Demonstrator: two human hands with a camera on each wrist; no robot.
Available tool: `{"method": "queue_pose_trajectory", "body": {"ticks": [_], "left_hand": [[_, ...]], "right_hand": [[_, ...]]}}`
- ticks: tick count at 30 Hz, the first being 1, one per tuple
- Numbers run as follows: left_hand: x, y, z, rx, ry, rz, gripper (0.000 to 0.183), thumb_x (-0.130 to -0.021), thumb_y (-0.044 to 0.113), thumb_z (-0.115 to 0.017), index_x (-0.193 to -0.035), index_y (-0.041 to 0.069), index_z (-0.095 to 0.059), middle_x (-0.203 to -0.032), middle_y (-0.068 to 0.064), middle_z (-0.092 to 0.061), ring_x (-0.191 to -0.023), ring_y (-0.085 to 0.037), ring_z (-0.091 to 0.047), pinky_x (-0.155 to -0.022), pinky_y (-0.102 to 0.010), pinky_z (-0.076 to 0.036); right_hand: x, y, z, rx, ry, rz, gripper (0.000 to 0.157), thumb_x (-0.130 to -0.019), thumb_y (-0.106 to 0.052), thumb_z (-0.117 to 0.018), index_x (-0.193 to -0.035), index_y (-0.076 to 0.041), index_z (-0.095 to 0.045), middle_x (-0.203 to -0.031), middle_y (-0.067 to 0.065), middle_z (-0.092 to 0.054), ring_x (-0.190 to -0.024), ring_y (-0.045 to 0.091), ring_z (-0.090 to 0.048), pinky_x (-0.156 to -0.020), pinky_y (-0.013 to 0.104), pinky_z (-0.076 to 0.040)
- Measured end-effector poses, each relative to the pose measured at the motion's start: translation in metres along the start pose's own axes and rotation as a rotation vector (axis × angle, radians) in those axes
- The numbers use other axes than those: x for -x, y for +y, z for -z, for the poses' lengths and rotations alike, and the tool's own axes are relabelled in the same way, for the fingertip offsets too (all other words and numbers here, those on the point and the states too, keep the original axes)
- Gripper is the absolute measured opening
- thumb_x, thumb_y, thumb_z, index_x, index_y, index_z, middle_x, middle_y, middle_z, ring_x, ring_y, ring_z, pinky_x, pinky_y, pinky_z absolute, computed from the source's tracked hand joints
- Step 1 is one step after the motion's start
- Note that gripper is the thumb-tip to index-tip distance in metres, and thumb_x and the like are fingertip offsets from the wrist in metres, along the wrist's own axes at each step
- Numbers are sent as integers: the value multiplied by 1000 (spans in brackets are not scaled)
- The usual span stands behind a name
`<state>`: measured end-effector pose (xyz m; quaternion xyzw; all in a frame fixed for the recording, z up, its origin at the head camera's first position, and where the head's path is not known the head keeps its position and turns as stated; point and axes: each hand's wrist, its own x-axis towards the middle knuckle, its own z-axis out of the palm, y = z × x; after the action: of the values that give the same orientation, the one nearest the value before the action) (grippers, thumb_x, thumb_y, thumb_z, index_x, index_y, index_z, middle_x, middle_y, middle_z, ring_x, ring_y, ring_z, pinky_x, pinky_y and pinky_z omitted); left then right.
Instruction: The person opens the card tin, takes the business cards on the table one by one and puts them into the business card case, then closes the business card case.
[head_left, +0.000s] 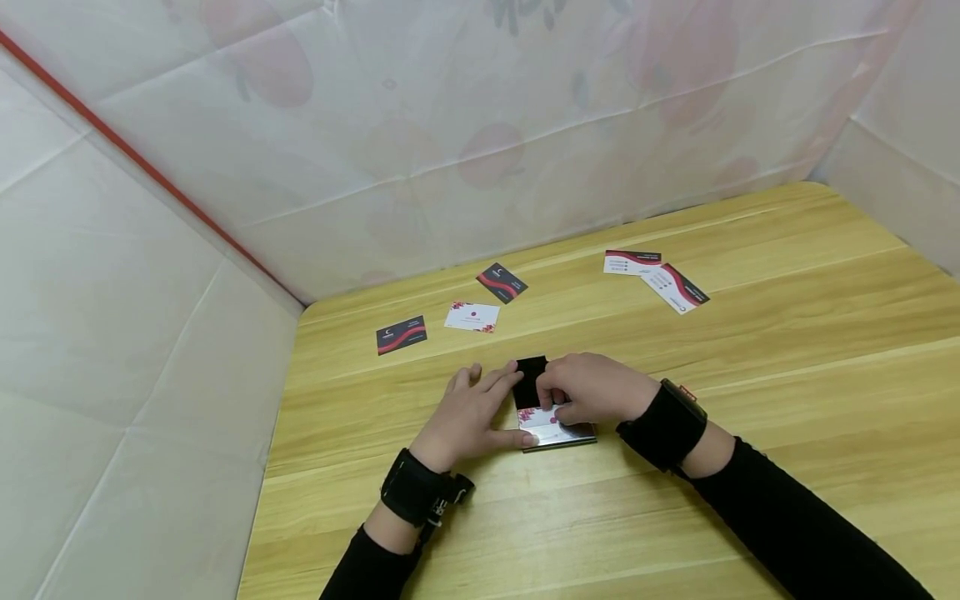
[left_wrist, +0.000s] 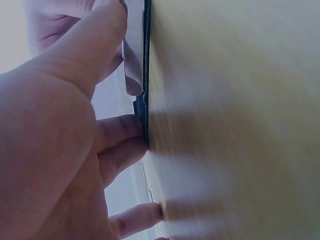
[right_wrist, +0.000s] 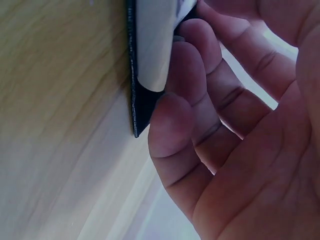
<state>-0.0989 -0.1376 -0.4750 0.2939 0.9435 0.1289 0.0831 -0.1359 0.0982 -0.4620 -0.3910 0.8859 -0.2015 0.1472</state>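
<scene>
1. Left of centre, a dark rectangular card (head_left: 401, 335) with a red wave lies on the wood-grained counter (head_left: 825, 350).
2. Lower centre, the left hand (head_left: 459, 421) is spread, thumb on the case's shiny band, fingertips at its black flap.
3. Above it, a white floral card (head_left: 471, 317) and a tilted dark card (head_left: 502, 283).
4. Lower centre, the flat card case (head_left: 573, 434): mirror-smooth silver, black-backed, a white floral-cornered insert (head_left: 534, 417) showing.
5. The right hand (head_left: 596, 387) curls over the insert; whether it pinches, I cannot tell.
6. Upper right, two red-waved white cards (head_left: 671, 287) overlap.
</scene>
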Motion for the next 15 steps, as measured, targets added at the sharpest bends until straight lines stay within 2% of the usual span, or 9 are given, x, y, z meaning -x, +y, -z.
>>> {"method": "queue_pose_trajectory", "body": {"ticks": [7, 11, 15], "left_hand": [[1, 1, 1, -2, 4, -1, 94, -82, 71, -64, -155, 18, -37, -163, 2, -30, -142, -46, -30, -120, -53, -17], [1, 1, 1, -3, 6, -4, 94, -82, 71, -64, -155, 19, -37, -163, 2, -31, -142, -47, -30, -120, -53, -17], [0, 1, 1, 3, 2, -5, 94, -82, 70, -64, -156, 19, -37, -163, 2, -30, -142, -48, -29, -120, -54, -15]], "right_hand": [[0, 0, 1, 1, 11, 22, 14, -84, -13, -74, -80, -24, -67, -72, -13, -55, -66, 6, -50, -62, 26, -44], [2, 4, 6, -1, 51, 48, 13, -88, -16, -71, -82, -26, -66, -73, -15, -55, -67, 3, -51, -63, 24, -45], [6, 16, 16, 15, 117, 22, 10, -91, -16, -69, -86, -24, -68, -79, -13, -57, -71, 5, -52, -68, 27, -46]]}}
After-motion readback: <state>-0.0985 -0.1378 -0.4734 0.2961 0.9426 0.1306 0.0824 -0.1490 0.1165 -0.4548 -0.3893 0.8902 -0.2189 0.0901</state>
